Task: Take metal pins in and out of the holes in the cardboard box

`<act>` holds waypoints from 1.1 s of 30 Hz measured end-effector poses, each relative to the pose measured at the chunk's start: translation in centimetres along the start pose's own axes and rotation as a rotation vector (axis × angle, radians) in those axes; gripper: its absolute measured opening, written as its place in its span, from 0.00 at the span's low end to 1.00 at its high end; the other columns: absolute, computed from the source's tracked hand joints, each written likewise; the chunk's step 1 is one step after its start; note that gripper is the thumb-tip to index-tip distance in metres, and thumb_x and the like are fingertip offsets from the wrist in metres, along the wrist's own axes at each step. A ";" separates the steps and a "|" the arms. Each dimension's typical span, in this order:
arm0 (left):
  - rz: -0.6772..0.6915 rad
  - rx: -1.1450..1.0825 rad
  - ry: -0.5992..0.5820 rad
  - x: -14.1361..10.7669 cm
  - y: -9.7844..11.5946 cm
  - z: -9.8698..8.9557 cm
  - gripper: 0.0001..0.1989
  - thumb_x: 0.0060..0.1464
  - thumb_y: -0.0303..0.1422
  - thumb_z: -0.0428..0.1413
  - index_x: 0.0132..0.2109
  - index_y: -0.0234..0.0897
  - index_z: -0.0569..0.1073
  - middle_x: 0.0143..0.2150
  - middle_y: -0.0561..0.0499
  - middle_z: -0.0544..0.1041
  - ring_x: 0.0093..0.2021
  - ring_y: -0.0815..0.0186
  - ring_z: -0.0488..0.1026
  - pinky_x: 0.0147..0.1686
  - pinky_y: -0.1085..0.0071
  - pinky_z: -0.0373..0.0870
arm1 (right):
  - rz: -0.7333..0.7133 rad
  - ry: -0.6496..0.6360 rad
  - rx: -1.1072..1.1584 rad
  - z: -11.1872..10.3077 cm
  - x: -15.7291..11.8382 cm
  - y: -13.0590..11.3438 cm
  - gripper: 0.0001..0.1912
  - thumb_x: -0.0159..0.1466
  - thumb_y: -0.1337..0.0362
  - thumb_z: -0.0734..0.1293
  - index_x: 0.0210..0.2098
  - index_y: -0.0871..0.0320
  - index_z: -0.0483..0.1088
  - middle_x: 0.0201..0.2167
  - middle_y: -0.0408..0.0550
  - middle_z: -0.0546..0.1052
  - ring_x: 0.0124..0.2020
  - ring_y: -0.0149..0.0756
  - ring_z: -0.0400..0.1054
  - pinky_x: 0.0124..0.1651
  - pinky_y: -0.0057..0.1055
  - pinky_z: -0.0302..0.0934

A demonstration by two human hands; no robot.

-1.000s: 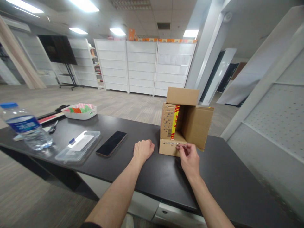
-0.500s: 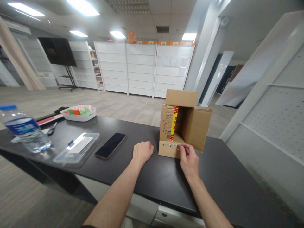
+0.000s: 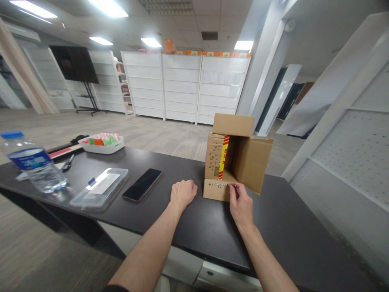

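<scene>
The table (image 3: 206,231) is being used as the support, and on it the cardboard box (image 3: 240,162) is being borne, mouth facing the wearer. Light, slightly springy handling is being inferred from the thin board; a steadying hold is being called for at the side wall (image 3: 211,142), not at the open flaps (image 3: 255,166). Along the lower front panel (image 3: 214,194), likely prone to buckling under pressure, a row of studs (image 3: 219,185) is being carried. The right hand (image 3: 241,205) is being held at the row's right end, thumb and fingertips drawn together; whether a stud is being gripped cannot be told. The left hand (image 3: 184,192) is being rested on the table, loosely fisted. Small, smooth studs are being judged hard and slippery, best pinched at the rim
</scene>
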State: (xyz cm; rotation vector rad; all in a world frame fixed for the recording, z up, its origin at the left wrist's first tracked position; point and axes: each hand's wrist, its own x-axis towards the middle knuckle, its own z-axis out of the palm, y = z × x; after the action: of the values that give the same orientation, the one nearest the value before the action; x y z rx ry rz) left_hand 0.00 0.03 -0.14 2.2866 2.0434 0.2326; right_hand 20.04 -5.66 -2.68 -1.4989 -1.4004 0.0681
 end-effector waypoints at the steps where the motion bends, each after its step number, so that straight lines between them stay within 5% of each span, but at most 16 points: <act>1: 0.001 -0.002 -0.003 0.0 0.0 0.0 0.20 0.59 0.37 0.41 0.41 0.37 0.77 0.40 0.38 0.78 0.42 0.55 0.76 0.42 0.61 0.67 | -0.004 0.007 -0.007 0.0 0.0 0.0 0.16 0.67 0.53 0.55 0.41 0.56 0.68 0.37 0.50 0.76 0.36 0.40 0.71 0.38 0.32 0.60; 26: 0.013 0.019 0.013 -0.2 0.0 -0.3 0.20 0.58 0.37 0.41 0.40 0.37 0.77 0.38 0.39 0.78 0.40 0.54 0.76 0.39 0.63 0.68 | -0.089 0.023 -0.013 0.1 0.6 0.4 0.15 0.65 0.56 0.56 0.38 0.58 0.70 0.35 0.52 0.74 0.38 0.42 0.67 0.43 0.38 0.60; 33: -0.001 0.024 0.012 -0.3 0.1 -0.5 0.19 0.58 0.37 0.41 0.40 0.36 0.77 0.39 0.39 0.78 0.41 0.54 0.76 0.39 0.64 0.67 | -0.017 0.009 0.090 0.0 0.6 0.3 0.16 0.64 0.54 0.58 0.37 0.59 0.71 0.36 0.53 0.75 0.38 0.42 0.68 0.44 0.38 0.61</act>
State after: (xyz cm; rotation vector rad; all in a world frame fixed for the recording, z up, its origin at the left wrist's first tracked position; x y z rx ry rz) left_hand -0.01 -0.29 0.35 2.3041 2.0638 0.2226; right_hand 20.42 -5.12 -2.53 -1.4116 -1.3852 0.1125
